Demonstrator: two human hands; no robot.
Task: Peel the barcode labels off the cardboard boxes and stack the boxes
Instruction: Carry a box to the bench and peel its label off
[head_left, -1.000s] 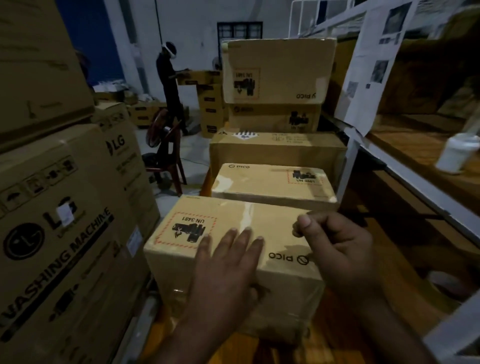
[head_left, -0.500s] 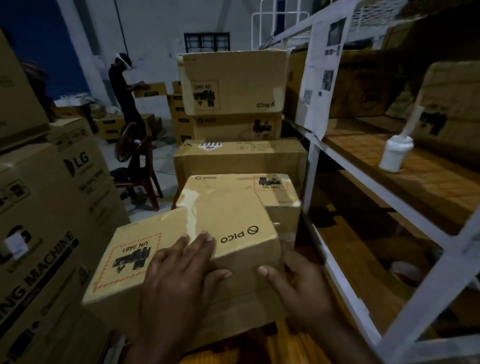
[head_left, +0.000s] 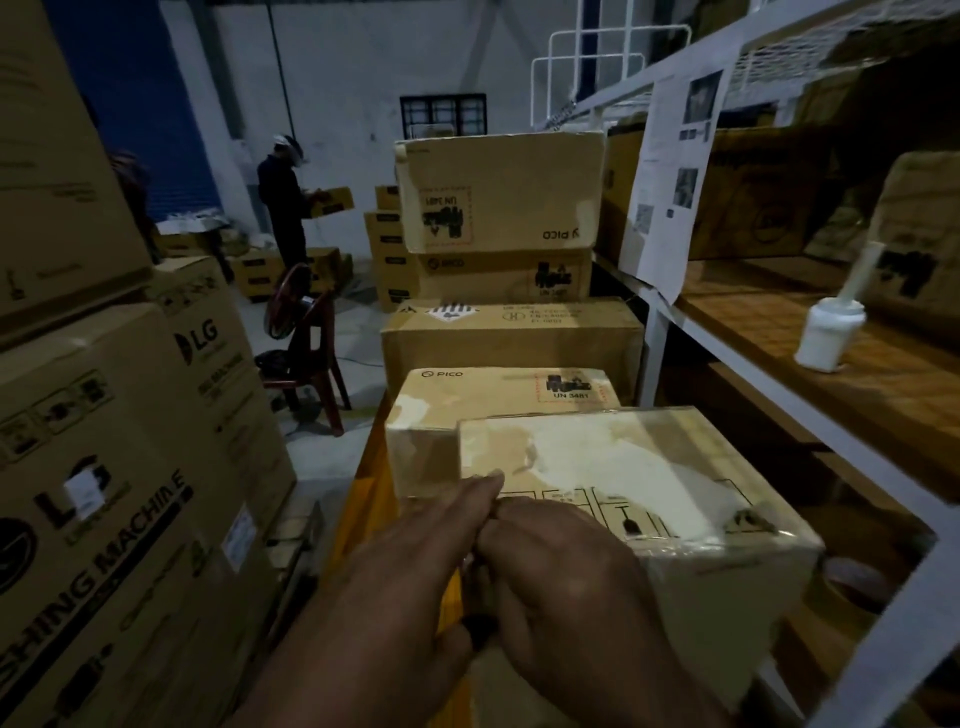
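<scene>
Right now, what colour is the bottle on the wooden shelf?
White; the bottle shows best in the head view.

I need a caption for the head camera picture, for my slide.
Left hand and right hand meet at the near edge of a cardboard box bearing a torn white patch.

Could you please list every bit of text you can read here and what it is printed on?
"LG": smaller left box.
"SHING MACHINE", cut off at the start: big left box.
"PICO" and "UN 3481": low box.
"PICO" and "UN 3481", upside down: top stacked box.
"PICO": second stacked box.
Too blurred or small: print on the nearest box, the paper sheet.
</scene>
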